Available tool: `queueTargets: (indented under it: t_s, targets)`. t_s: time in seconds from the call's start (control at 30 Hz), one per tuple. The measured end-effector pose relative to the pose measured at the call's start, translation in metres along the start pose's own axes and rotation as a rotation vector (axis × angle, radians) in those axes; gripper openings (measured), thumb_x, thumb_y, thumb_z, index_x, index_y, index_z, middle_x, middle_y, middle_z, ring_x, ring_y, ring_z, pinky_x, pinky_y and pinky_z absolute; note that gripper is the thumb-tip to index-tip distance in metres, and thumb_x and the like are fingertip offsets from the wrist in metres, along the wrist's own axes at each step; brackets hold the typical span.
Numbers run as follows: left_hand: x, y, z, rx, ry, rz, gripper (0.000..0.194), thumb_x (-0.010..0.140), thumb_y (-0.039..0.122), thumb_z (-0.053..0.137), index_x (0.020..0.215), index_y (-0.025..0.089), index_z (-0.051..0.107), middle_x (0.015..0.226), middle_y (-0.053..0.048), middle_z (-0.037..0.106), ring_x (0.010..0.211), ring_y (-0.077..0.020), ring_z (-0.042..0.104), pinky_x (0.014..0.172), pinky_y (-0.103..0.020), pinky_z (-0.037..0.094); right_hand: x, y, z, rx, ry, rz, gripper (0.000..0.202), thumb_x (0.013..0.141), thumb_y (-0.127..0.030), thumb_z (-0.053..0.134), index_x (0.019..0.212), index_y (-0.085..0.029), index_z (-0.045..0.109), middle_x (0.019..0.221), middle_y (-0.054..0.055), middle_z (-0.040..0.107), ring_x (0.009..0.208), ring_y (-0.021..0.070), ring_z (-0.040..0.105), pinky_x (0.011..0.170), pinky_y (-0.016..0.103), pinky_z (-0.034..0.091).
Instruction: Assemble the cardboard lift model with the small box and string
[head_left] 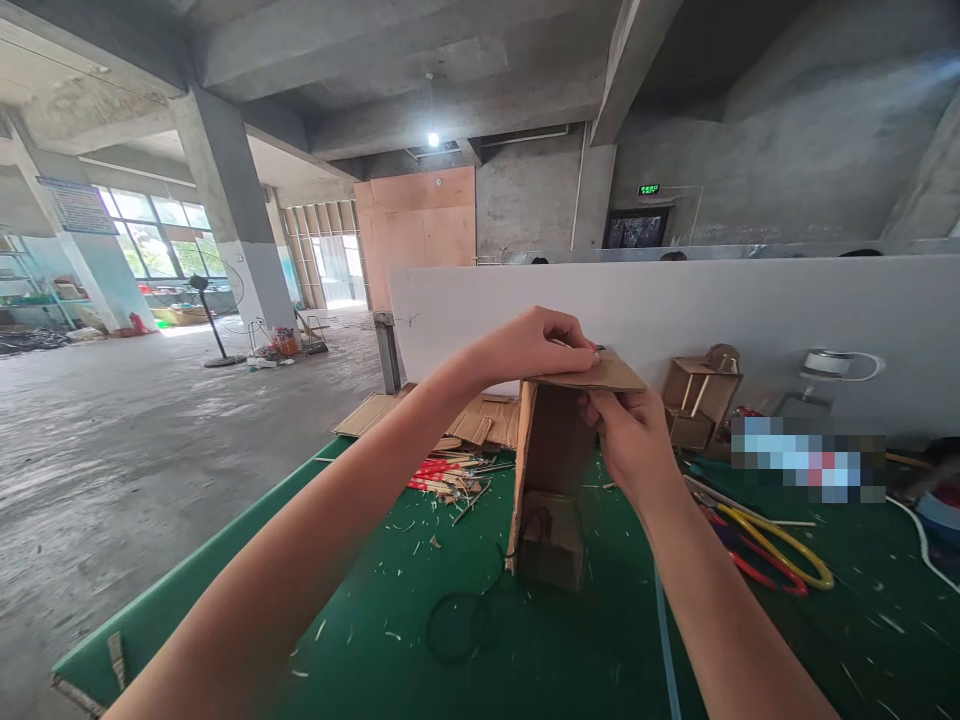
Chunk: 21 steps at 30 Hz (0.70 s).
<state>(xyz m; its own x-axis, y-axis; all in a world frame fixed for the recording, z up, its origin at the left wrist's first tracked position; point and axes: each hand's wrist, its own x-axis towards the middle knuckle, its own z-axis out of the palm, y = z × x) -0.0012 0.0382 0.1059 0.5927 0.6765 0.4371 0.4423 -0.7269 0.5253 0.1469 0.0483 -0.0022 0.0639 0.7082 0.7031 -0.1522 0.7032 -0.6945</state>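
Observation:
A tall cardboard structure [523,470] stands upright on the green table, open at the front, with a small cardboard box [553,540] at its foot. A flat cardboard panel [611,372] lies across its top. My left hand [544,345] grips this panel from above, fingers curled along its far side. From below and to the right, my right hand [634,435] holds the panel's underside and edge, its fingertips partly hidden. A thin dark cord [459,628] lies looped near the structure's base.
Thin sticks with red parts [442,475] and flat cardboard sheets [480,420] lie at left. Another cardboard model [697,395] stands behind right, near scissors with yellow and red handles [787,550]. A white partition [450,300] borders the table's far side.

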Motion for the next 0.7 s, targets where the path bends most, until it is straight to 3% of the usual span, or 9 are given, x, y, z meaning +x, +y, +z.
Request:
queueTargets:
  t_s: [0.13,0.3,0.5,0.6,0.7]
  targets:
    - [0.001,0.0,0.001,0.003,-0.002,0.002,0.02,0.074,0.032,0.058,0.083,0.016,0.065,0.097,-0.006,0.069,0.093,-0.0157,0.061,0.083,-0.03,0.045,0.0,0.001,0.0,-0.021,0.004,0.008,0.026,0.08,-0.044,0.063,0.093,-0.021,0.064,0.061,-0.003,0.053,0.055,0.0109,0.046,0.051,0.024,0.038]
    - [0.002,0.003,0.0,0.012,-0.008,0.001,0.022,0.075,0.032,0.057,0.084,0.014,0.065,0.097,-0.007,0.069,0.093,-0.0163,0.06,0.084,-0.03,0.045,0.0,-0.002,-0.003,-0.005,-0.01,0.021,0.025,0.079,-0.045,0.065,0.086,-0.021,0.063,0.062,-0.003,0.054,0.05,0.0094,0.045,0.048,0.024,0.038]
    - [0.001,0.001,-0.001,-0.01,0.022,-0.002,0.046,0.088,0.051,0.037,0.088,0.016,0.068,0.109,-0.008,0.067,0.105,-0.021,0.057,0.096,-0.035,0.039,0.001,-0.003,-0.012,0.042,-0.104,0.034,0.019,0.081,-0.039,0.063,0.079,-0.02,0.063,0.068,-0.002,0.06,0.045,0.0078,0.044,0.041,0.024,0.035]
    - [-0.009,-0.001,0.002,-0.103,0.103,-0.014,0.054,0.091,0.056,0.029,0.105,0.019,0.065,0.13,-0.006,0.058,0.122,-0.0231,0.049,0.102,-0.035,0.036,0.003,-0.003,-0.017,-0.061,-0.105,0.049,0.022,0.082,-0.04,0.062,0.075,-0.019,0.064,0.065,-0.001,0.061,0.044,0.0082,0.045,0.041,0.024,0.035]
    - [-0.027,-0.003,0.009,-0.181,0.204,0.025,0.053,0.091,0.055,0.033,0.129,0.024,0.05,0.145,-0.003,0.045,0.132,-0.021,0.039,0.102,-0.032,0.036,0.006,-0.005,-0.021,-0.182,-0.1,0.059,0.028,0.084,-0.04,0.061,0.067,-0.018,0.064,0.051,-0.002,0.054,0.044,0.0089,0.046,0.043,0.024,0.036]
